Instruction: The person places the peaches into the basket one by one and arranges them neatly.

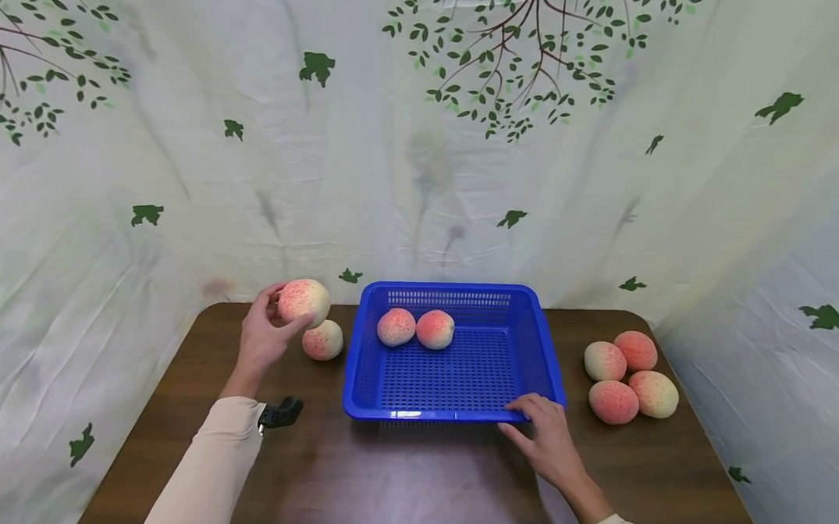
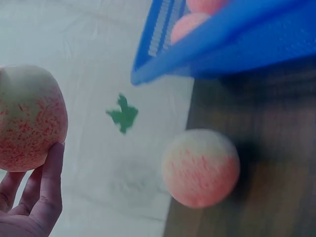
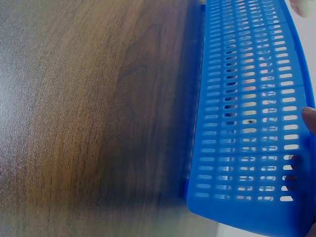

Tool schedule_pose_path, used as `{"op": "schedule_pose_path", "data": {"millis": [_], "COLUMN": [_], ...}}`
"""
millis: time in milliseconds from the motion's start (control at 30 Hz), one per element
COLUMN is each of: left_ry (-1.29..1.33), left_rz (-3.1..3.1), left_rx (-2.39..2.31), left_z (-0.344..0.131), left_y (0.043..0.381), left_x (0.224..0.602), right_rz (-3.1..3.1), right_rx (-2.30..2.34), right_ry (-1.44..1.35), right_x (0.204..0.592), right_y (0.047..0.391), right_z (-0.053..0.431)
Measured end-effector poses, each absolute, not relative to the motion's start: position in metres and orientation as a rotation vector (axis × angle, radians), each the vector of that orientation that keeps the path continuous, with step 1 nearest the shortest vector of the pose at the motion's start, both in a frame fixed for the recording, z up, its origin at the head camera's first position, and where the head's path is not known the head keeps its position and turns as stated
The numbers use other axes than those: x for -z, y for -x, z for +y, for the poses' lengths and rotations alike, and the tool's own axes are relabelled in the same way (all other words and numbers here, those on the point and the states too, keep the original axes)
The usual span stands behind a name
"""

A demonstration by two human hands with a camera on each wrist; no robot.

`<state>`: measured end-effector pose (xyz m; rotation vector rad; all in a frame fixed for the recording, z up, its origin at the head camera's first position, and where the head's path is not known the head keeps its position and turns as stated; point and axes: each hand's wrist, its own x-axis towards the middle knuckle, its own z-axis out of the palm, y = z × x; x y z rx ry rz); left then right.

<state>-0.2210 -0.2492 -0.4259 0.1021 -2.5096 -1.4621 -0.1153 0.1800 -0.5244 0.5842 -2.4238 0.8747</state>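
My left hand (image 1: 264, 335) holds a peach (image 1: 304, 302) with pale and red-speckled skin, raised left of the blue basket (image 1: 454, 417). Directly below it, another peach (image 1: 323, 341) rests on the table; in the left wrist view this lower peach (image 2: 201, 169) sits apart from the fingers (image 2: 49, 195). Two peaches, one on the left (image 1: 396, 327) and one on the right (image 1: 435, 329), lie side by side at the back left of the basket. At the basket's front right, my right hand (image 1: 550, 440) grips the rim, fingers over the edge and thumb outside.
Several more peaches (image 1: 613, 402) cluster on the right part of the brown wooden table (image 1: 415, 481). A pale cloth backdrop (image 1: 360, 179) printed with leaves and branches stands behind the table and along both sides. A dark band (image 1: 281, 413) is around the left wrist.
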Motion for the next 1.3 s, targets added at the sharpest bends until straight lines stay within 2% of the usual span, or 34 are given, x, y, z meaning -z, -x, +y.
{"op": "schedule_pose_path", "data": {"millis": [767,1300], "left_ry": [0.469,0.583], "left_rz": [-2.601,-2.684], "left_rx": [1.427,1.457], "left_z": [-0.131,-0.069], "left_y": [0.256,0.274], "left_x": [0.397,0.413], "right_rz": [-2.476,-2.41], "right_rx": [-0.897,-0.906], "right_ry": [-0.557,-0.58], "right_x": [0.524,0.529], "right_y": [0.117,0.117], "right_z": [0.185,0.183]}}
